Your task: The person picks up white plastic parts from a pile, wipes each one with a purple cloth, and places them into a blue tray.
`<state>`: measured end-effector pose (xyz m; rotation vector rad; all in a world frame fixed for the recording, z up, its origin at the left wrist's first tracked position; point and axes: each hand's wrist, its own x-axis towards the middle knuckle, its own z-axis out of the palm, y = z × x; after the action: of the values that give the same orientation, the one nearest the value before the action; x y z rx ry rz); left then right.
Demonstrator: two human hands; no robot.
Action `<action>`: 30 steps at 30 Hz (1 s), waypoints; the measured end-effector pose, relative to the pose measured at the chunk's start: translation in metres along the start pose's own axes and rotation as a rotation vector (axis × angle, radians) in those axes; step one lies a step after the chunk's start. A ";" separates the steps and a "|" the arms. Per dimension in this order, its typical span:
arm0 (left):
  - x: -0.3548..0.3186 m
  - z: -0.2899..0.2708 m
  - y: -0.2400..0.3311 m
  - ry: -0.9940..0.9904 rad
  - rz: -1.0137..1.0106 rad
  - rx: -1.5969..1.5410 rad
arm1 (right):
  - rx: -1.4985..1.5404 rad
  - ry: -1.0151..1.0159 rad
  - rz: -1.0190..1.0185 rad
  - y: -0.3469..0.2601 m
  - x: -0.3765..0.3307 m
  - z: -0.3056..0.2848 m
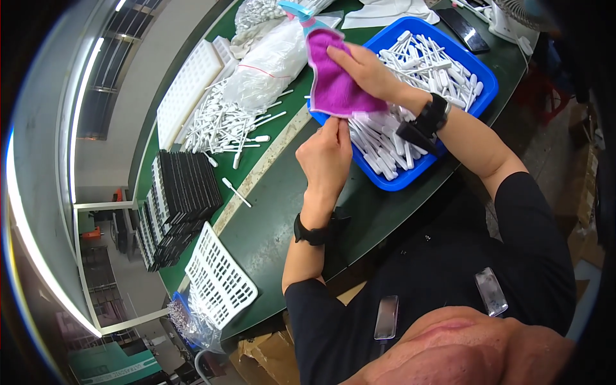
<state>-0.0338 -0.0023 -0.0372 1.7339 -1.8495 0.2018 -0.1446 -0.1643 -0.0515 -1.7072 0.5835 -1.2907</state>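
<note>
A purple cloth point(340, 80) with a pale edge hangs between my two hands, above the left side of a blue tray point(489, 77). My right hand point(371, 69) grips its upper right part, the thumb pressed on the cloth. My left hand point(324, 157) is closed, its fingertips pinching the cloth's lower edge. Behind the cloth's top shows the light blue trigger head of a spray bottle point(300, 13); the cloth hides its lower part. Many small white plastic sticks point(443, 70) with thick ends fill the tray, some lying under my right wrist.
To the left lie a pile of similar sticks point(215, 125), a clear plastic bag point(273, 67), a white perforated block point(186, 90) and stacked black trays point(183, 192). One loose stick point(236, 192) and a white slotted basket point(221, 276) are nearer. A phone point(463, 31) lies beyond the tray.
</note>
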 end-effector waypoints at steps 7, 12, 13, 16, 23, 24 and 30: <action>0.005 -0.001 0.000 0.000 -0.023 0.076 | 1.015 0.207 0.301 0.001 0.026 -0.084; 0.023 0.011 -0.008 0.055 0.105 0.064 | 1.293 0.043 0.158 -0.004 0.016 -0.105; 0.030 0.013 -0.007 0.058 0.093 0.062 | 1.319 0.018 0.138 -0.006 0.018 -0.103; 0.059 0.027 -0.017 -0.060 0.350 0.233 | 1.414 -0.083 0.101 -0.012 0.024 -0.086; 0.074 0.034 -0.012 -0.009 0.291 0.105 | 1.296 -0.485 0.197 0.013 0.041 -0.112; 0.067 0.027 -0.018 -0.042 0.219 0.099 | 1.316 -0.507 0.211 0.023 0.042 -0.106; -0.024 -0.055 -0.161 -0.114 -0.535 0.532 | 0.425 -0.143 0.240 0.031 0.017 -0.043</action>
<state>0.1355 0.0229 -0.0489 2.5839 -1.4066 0.4099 -0.1741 -0.2082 -0.0671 -1.3199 0.3826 -1.0248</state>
